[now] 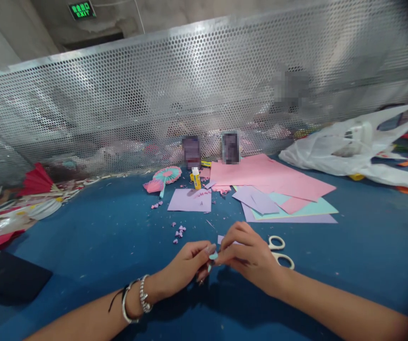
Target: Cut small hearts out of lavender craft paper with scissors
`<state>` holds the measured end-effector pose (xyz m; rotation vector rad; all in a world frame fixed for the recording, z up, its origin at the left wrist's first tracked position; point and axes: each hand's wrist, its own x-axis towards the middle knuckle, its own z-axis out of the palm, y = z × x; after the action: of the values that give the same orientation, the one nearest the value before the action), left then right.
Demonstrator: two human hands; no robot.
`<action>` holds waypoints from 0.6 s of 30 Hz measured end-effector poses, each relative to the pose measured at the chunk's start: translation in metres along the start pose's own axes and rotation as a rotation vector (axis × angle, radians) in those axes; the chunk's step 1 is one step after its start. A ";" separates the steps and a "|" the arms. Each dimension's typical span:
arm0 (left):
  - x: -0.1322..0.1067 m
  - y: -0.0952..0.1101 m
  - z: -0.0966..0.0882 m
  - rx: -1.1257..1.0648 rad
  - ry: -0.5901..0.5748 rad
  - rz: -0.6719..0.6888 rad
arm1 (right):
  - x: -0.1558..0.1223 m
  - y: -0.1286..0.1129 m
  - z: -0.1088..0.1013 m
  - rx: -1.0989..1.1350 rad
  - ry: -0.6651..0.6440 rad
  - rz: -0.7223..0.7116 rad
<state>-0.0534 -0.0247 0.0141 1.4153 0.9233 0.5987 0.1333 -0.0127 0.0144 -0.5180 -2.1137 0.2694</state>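
Note:
My left hand point(189, 265) and my right hand point(248, 255) meet low over the blue table point(93, 237), fingers pinched together on a small piece of pale teal and lilac paper point(213, 255). The left wrist wears silver bracelets. White-handled scissors point(280, 251) lie just behind my right hand. A few tiny folded purple paper bits point(179, 233) sit on the table ahead of my left hand.
Further back lie a lilac sheet point(190, 200), a stack of pink, teal and purple paper point(278, 187), a small glue bottle point(196, 178) and a pink-teal paper fan point(164, 177). A white plastic bag point(353, 147) is at right, a red fan point(36, 180) at left, a perforated metal screen point(154, 104) behind.

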 end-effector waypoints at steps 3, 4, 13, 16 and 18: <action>-0.001 0.000 0.001 0.045 0.042 0.012 | -0.001 0.000 0.001 0.008 -0.010 0.006; -0.002 0.000 0.002 0.055 0.050 0.016 | -0.001 0.001 0.001 0.014 -0.011 0.010; -0.006 0.001 0.005 0.161 0.104 0.085 | -0.001 -0.001 0.004 0.038 0.002 0.002; -0.008 0.003 0.005 0.073 0.110 0.088 | 0.000 -0.001 0.005 0.043 0.002 0.016; -0.009 0.004 0.005 0.023 0.091 0.084 | 0.000 -0.002 0.005 0.046 0.003 0.017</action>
<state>-0.0533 -0.0346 0.0191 1.4626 0.9487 0.7225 0.1280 -0.0143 0.0125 -0.5097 -2.0961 0.3260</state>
